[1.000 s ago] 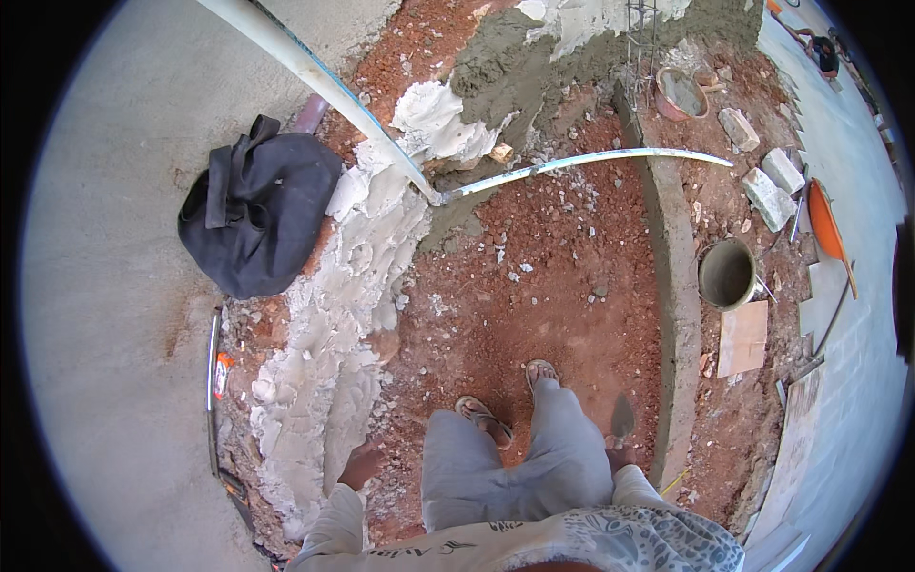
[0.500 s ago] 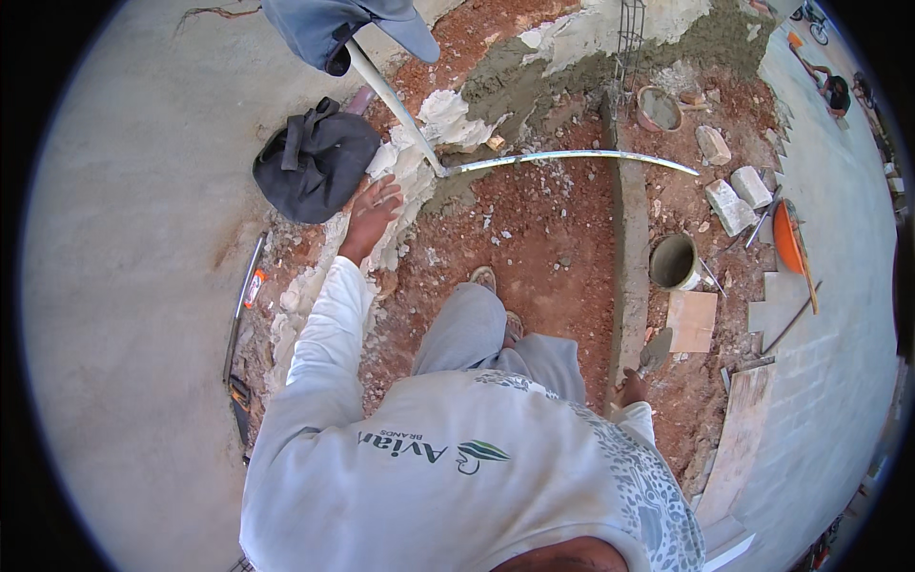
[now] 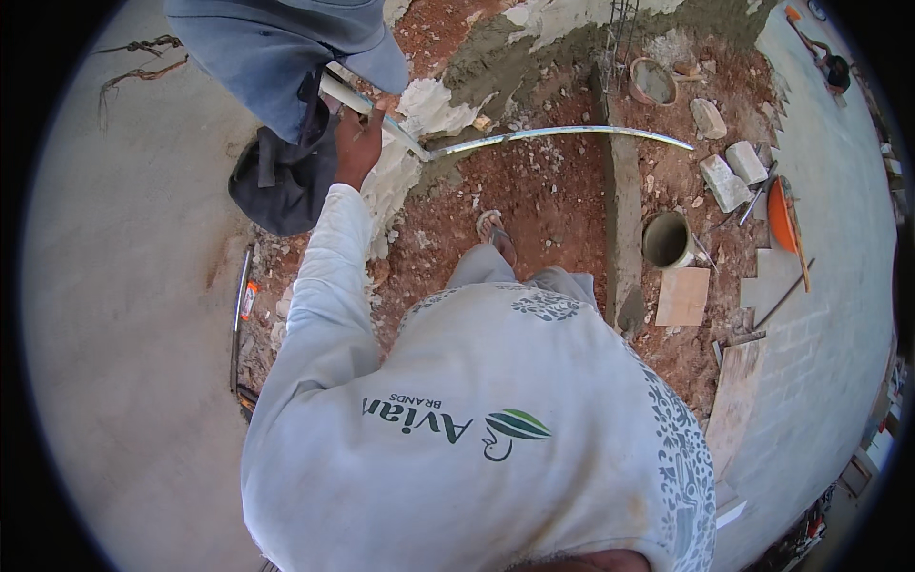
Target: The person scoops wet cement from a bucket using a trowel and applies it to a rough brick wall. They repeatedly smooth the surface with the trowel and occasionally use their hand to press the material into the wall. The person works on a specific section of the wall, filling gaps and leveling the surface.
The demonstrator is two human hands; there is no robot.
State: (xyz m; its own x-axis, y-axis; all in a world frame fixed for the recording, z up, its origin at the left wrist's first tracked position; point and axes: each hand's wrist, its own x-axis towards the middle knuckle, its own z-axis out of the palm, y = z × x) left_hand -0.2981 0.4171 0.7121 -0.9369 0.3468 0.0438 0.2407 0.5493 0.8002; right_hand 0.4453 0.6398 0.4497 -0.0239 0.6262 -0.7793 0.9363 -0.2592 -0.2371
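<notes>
Left of the curb (image 3: 625, 210) we're gripping a white pipe (image 3: 406, 140), left hand (image 3: 358, 148) curled round it, its far length pointing across. Beyond, a tub (image 3: 658, 102) is holding grey stuff; right hand's hiding, can't tell.

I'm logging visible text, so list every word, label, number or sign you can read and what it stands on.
Pale shirt: readable dark lettering, upside down, beside a green leaf emblem; wording withheld.
Small orange-and-white item at left: any print is too small to read.
I can make out no other text.
</notes>
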